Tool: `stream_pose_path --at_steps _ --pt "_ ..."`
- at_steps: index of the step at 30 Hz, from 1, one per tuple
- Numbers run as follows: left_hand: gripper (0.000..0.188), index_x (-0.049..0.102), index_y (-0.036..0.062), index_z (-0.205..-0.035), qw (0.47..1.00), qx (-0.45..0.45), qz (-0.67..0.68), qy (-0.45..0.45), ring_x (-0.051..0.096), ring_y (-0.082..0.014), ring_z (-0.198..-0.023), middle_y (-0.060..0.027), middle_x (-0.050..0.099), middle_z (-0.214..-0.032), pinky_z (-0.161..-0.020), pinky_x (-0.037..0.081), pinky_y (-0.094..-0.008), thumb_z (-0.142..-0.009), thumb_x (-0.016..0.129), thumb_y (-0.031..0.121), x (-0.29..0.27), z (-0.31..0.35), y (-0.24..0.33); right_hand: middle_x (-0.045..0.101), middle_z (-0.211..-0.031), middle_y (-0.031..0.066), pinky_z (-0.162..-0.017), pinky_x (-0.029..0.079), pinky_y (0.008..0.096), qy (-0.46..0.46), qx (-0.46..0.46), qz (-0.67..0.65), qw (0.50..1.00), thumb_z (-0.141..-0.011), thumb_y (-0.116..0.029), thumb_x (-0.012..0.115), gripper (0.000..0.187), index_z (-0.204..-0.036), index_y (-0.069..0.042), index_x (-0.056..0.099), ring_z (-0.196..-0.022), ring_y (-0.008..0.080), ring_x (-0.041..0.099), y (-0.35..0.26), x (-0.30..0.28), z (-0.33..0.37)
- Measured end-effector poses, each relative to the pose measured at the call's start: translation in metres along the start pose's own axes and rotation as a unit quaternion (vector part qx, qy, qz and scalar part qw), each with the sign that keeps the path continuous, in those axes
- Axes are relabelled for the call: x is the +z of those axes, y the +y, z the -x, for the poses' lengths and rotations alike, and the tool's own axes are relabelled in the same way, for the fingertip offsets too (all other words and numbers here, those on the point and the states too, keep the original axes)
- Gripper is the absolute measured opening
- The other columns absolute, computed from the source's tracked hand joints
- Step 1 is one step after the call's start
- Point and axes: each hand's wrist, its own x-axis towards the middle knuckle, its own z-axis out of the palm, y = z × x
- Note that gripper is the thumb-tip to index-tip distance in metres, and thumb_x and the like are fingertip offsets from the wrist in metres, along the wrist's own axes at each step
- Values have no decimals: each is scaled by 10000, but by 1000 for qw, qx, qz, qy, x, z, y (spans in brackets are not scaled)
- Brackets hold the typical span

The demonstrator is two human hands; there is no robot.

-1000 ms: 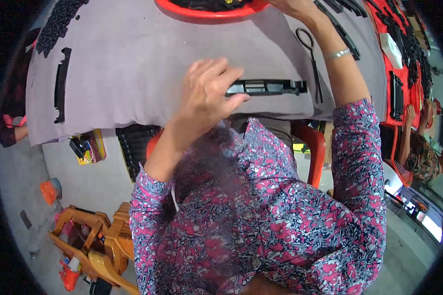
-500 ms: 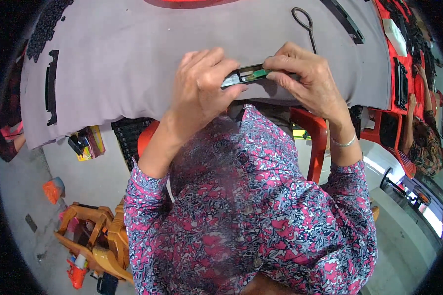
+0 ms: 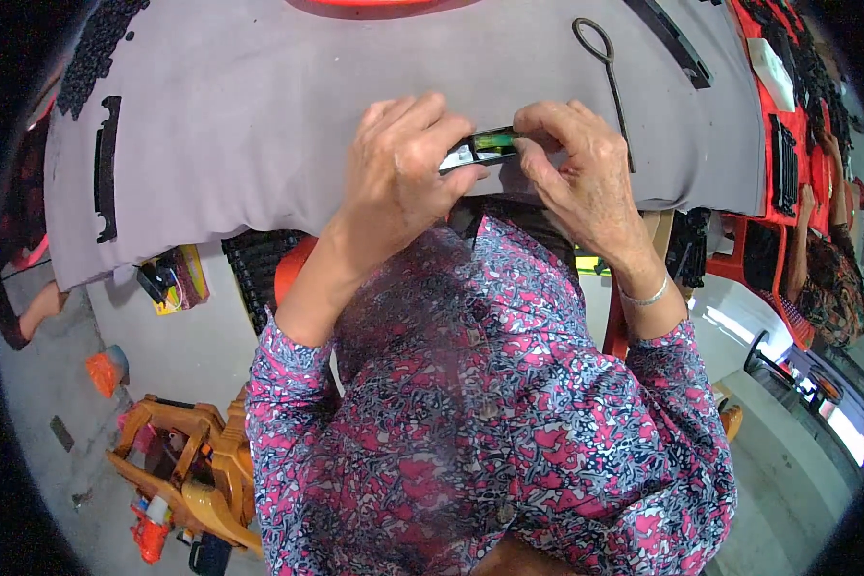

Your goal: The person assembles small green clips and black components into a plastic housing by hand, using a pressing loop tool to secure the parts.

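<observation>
My left hand (image 3: 398, 158) is closed on a narrow black case (image 3: 463, 158), thumb below and fingers above, just over the table's near edge. White or clear material shows at the case's left part. A glassy green piece (image 3: 494, 141) sits inside its right part. My right hand (image 3: 581, 158) has its forefinger and thumb closed about the right end of the case, hiding that end. To the right lies a thin dark metal rod with a loop (image 3: 607, 58).
Grey cloth covers the table (image 3: 259, 115). On it are a long black strip (image 3: 106, 168) at left, a heap of small black pieces (image 3: 96, 62), a red rim (image 3: 384, 8) at the far edge and a black bar (image 3: 677, 43). Another person's arm (image 3: 806, 221) shows at right.
My right thumb and forefinger have come off the green piece, which now shows more fully inside the case. The right hand's grip looks looser, and more of the looped rod is visible.
</observation>
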Motion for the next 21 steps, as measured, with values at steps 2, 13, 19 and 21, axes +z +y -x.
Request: stream_pose_path --at_steps 2,13,19,21 --pt "265 654 53 -830 1000 1 4 -5 591 -293 -779 -85 543 -783 -739 425 -416 -618 795 124 0 0 0 646 -800 102 -733 449 427 -1 10 12 1000 -817 -88 623 106 -916 -58 645 -800 304 600 -3 1 0" --pt "189 718 34 -975 982 -92 59 -152 611 -317 -800 -121 581 -820 -731 467 -416 -876 647 178 -8 -19 -2 677 -754 139 -675 494 428 21 81 4 997 -811 -87 651 69 -866 -48 666 -726 331 664 -8 6 -2" --pt "187 753 72 -948 987 -69 45 -139 610 -343 -776 -122 580 -792 -659 464 -466 -859 648 200 -3 -21 -5 665 -736 159 -623 513 437 53 54 35 997 -797 -88 672 48 -829 -52 679 -693 351 660 -11 10 -3" --pt "183 749 64 -935 987 -72 49 -135 607 -347 -768 -127 574 -791 -653 462 -467 -858 651 198 -2 -20 -5 663 -730 153 -622 512 440 65 36 56 996 -792 -90 673 50 -829 -57 683 -689 350 659 -11 13 -3"
